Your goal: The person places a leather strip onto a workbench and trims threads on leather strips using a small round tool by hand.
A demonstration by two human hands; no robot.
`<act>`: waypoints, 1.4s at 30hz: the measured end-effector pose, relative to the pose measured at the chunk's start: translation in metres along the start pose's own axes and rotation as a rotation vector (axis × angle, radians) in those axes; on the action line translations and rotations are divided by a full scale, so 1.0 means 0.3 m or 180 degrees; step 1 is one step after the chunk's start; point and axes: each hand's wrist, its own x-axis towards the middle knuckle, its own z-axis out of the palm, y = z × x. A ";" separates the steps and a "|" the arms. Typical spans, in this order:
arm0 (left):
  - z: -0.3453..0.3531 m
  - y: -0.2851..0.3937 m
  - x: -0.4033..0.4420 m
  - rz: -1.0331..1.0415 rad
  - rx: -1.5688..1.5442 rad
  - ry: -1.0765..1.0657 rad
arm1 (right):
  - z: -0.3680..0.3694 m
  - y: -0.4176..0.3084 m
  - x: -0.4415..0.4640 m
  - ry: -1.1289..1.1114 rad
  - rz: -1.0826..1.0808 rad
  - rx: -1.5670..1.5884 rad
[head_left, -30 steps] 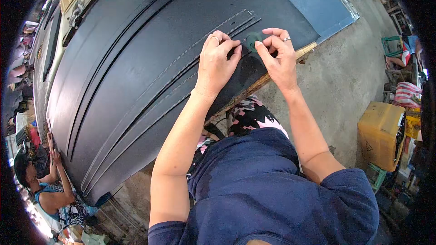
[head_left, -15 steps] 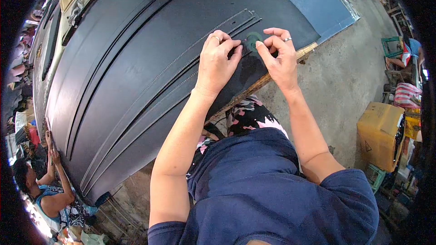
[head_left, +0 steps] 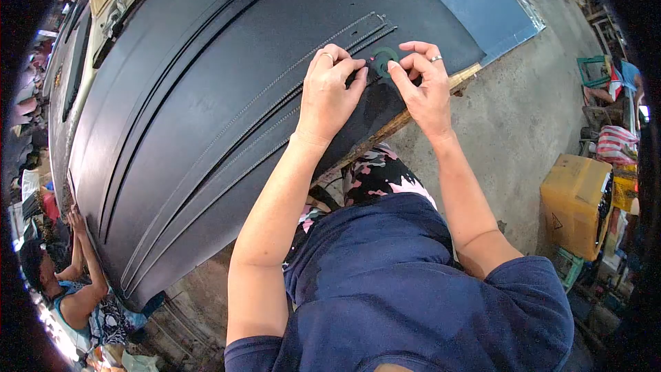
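My left hand (head_left: 334,89) hovers over the dark table with thumb and fingertips pinched together. Whatever is between those fingertips is too small or dark to name. In my right hand (head_left: 423,86) is a dark green round disc (head_left: 385,60) with a paler centre, my thumb at its edge and the other fingers curled above. A tiny pink spot shows between the disc and my left fingertips. Beneath my hands, long thin dark strips (head_left: 275,105) with stitch-like edges lie along the black sheet (head_left: 227,83).
A blue-grey sheet (head_left: 458,7) covers the table's far right end, with a bare wooden edge (head_left: 396,124) near me. At the lower left another person (head_left: 76,289) reaches to the table's edge. A cardboard box (head_left: 575,203) stands on the right; a second person (head_left: 623,79) is farther back.
The green disc is sharper and turned slightly, and the pink spot shows more clearly. My hands stay nearly in place. The person at the left has shifted their hands a little along the edge.
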 end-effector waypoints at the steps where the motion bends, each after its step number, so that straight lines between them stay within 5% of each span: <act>1: 0.000 0.001 0.000 0.0010 -0.0003 0.0010 | -0.002 -0.003 0.001 -0.0002 -0.0029 -0.0040; 23: 0.000 0.004 0.002 0.0021 -0.0010 0.0038 | 0.000 0.006 0.000 0.0012 0.0047 -0.0072; 35: -0.013 0.021 0.010 0.0555 0.0893 -0.0491 | 0.008 0.049 0.002 0.0620 0.0548 0.0836; 42: -0.066 0.052 -0.033 0.0363 0.0217 -0.0337 | -0.032 0.056 0.034 0.0161 0.1203 0.1653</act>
